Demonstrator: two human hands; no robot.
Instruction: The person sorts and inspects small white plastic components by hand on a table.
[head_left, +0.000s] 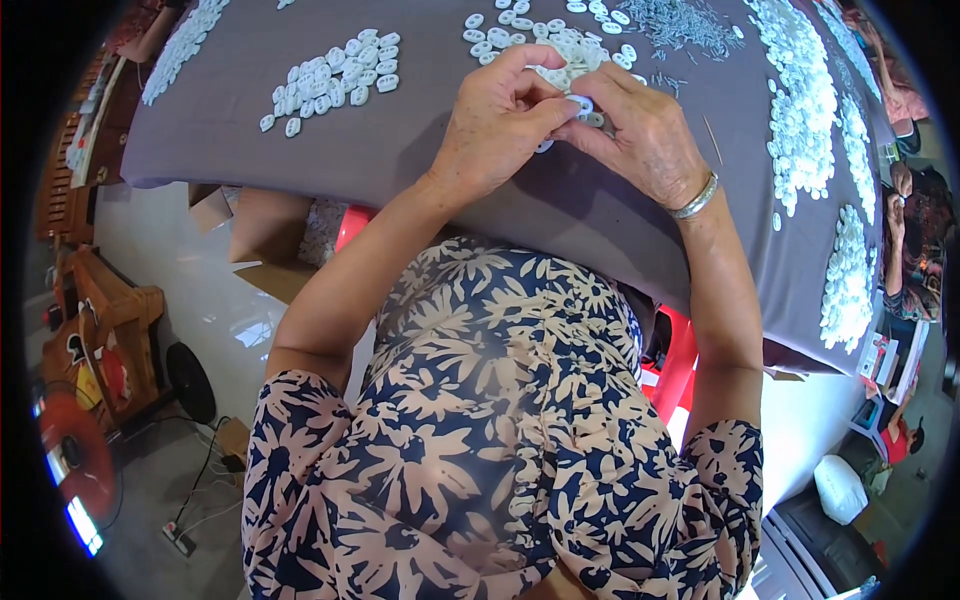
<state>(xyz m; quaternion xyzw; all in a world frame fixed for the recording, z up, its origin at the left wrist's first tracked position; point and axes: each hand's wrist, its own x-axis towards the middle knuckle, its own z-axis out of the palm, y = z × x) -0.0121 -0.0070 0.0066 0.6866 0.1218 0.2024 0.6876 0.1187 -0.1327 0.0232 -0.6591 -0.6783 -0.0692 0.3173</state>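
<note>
My left hand (487,130) and my right hand (652,132) meet above the near part of the cloth-covered table. Thumb and fingers of both are closed around a small white oval plastic piece (582,104), which shows a bluish tint. Whether a pin is also pinched there is too small to tell. More oval pieces (500,38) lie loose just beyond my fingers, partly hidden by them. Farther right is a scatter of small grey metal pins (690,25). A thin brown stick (712,140) rests right of my right wrist, which wears a silver bracelet (695,197).
A grouped pile of white ovals (335,78) sits left of my hands on the grey tablecloth (400,140). Large heaps (803,120) cover the right side. Cardboard boxes (270,225) stand below the table's left edge. Other people (915,230) sit at the far right.
</note>
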